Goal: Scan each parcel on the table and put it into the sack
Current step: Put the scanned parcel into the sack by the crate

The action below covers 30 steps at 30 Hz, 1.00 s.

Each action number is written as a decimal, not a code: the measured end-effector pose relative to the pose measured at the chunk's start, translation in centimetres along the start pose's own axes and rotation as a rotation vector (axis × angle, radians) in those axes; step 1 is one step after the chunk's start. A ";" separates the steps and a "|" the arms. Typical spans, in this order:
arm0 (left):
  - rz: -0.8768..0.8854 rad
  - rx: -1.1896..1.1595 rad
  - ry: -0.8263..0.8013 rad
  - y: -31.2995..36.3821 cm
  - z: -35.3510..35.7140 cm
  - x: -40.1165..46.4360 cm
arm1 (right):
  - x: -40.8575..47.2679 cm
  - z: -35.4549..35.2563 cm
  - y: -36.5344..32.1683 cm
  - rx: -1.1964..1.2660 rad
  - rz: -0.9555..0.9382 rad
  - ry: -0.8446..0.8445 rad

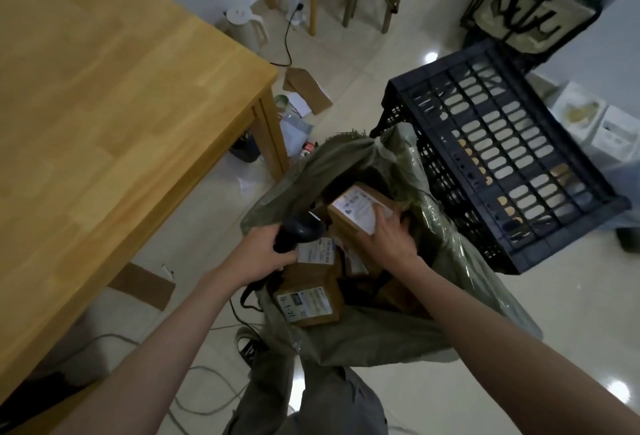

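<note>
A green woven sack (346, 164) stands open on the floor between the wooden table (104, 105) and a black crate. Several brown cardboard parcels with white labels lie inside it, one near the front (308, 301). My right hand (388, 235) grips a labelled parcel (356, 208) at the sack's mouth, above the others. My left hand (265, 254) holds a black barcode scanner (299, 228) at the sack's left rim, its head turned toward the parcels. The visible part of the tabletop bears no parcel.
A black slatted plastic crate (502, 157) leans against the sack's right side. Paper scraps, cardboard pieces and cables litter the floor by the table leg (270, 137). A white kettle (246, 24) and stool legs stand farther back. My trouser leg and shoe are below the sack.
</note>
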<state>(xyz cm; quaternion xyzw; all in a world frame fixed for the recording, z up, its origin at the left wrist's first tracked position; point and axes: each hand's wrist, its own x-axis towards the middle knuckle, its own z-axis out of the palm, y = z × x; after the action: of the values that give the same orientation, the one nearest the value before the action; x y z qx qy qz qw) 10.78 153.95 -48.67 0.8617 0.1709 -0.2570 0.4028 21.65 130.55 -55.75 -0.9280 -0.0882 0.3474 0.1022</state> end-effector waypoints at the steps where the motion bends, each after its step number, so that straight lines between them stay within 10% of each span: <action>1: -0.005 -0.004 -0.007 0.0 0.1 0.5 | 0.7 0.3 -0.1 -0.017 0.004 -0.001; 30: -0.081 -0.066 0.140 -5.0 -5.6 -4.5 | -0.1 -1.1 -9.0 -0.165 -0.130 0.046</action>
<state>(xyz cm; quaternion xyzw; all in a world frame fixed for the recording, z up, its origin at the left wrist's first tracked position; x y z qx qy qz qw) 6.31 161.03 -46.09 0.8562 0.2417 -0.2062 0.4074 21.51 139.08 -52.64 -0.9332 -0.1742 0.3102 0.0500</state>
